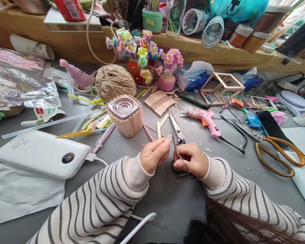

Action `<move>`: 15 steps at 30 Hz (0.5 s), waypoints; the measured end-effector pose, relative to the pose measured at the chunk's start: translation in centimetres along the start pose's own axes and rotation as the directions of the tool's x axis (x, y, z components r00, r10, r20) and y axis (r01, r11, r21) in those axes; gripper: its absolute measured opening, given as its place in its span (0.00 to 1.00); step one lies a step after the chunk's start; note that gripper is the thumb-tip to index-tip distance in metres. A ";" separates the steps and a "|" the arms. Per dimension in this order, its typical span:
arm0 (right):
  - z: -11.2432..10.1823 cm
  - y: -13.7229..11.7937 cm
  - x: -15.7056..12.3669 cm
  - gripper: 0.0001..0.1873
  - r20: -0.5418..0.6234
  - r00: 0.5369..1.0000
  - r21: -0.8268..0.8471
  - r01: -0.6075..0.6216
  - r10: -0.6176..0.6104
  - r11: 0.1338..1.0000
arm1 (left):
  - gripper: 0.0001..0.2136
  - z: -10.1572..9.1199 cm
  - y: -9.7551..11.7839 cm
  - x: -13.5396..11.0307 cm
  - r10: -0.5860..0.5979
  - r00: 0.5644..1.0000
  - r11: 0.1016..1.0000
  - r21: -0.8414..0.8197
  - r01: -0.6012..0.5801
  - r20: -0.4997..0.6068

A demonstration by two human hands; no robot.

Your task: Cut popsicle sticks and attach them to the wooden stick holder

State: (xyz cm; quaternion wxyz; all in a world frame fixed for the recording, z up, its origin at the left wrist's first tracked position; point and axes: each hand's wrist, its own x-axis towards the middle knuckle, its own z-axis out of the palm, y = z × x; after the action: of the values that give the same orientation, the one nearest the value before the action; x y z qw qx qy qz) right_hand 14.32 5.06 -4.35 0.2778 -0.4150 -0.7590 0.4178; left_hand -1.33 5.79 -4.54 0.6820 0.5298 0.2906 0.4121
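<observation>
My left hand pinches a short piece of wooden craft stick, its end sticking out past the thumb. Close beside it, my right hand is closed around small metal scissors, whose blades point up near the stick piece. Under and behind that hand lies a larger pair of scissors on the table. Just beyond my left hand are loose craft sticks. Farther off stands a cup covered with wooden sticks, a clear ridged base on top.
A pink glue gun and big brown-handled scissors lie on the right. Twine, a row of joined sticks and a wooden frame sit farther back. A white power bank with a cable is on the left.
</observation>
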 end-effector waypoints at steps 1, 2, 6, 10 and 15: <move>0.0 0.0 0.0 0.29 -0.017 1.000 -0.018 0.012 -0.012 1.000 | 0.17 0.0 0.0 0.0 -0.002 1.000 1.000 -0.002 0.002 0.001; 0.0 0.0 0.1 0.29 -0.034 0.999 -0.033 0.023 -0.024 0.999 | 0.17 0.0 0.0 0.1 -0.003 1.000 1.000 -0.005 0.003 -0.002; 0.1 -0.2 0.3 0.28 -0.119 0.992 -0.062 0.035 -0.042 0.997 | 0.18 0.2 0.0 0.1 -0.010 1.000 1.000 -0.027 0.009 -0.024; 0.0 -0.2 0.3 0.26 -0.175 0.984 -0.062 0.025 -0.036 0.998 | 0.18 0.3 0.0 0.1 -0.016 1.000 1.000 -0.022 0.016 -0.010; -0.2 -0.4 0.2 0.27 -0.216 0.976 -0.018 -0.031 0.026 0.999 | 0.13 0.1 -0.1 0.2 0.033 0.998 0.997 0.075 -0.029 -0.058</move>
State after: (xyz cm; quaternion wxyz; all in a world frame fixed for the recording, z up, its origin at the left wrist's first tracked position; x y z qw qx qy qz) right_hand 14.23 5.22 -3.90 0.3481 -0.4717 -0.7227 0.3662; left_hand -1.13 5.90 -4.63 0.6464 0.5469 0.3174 0.4270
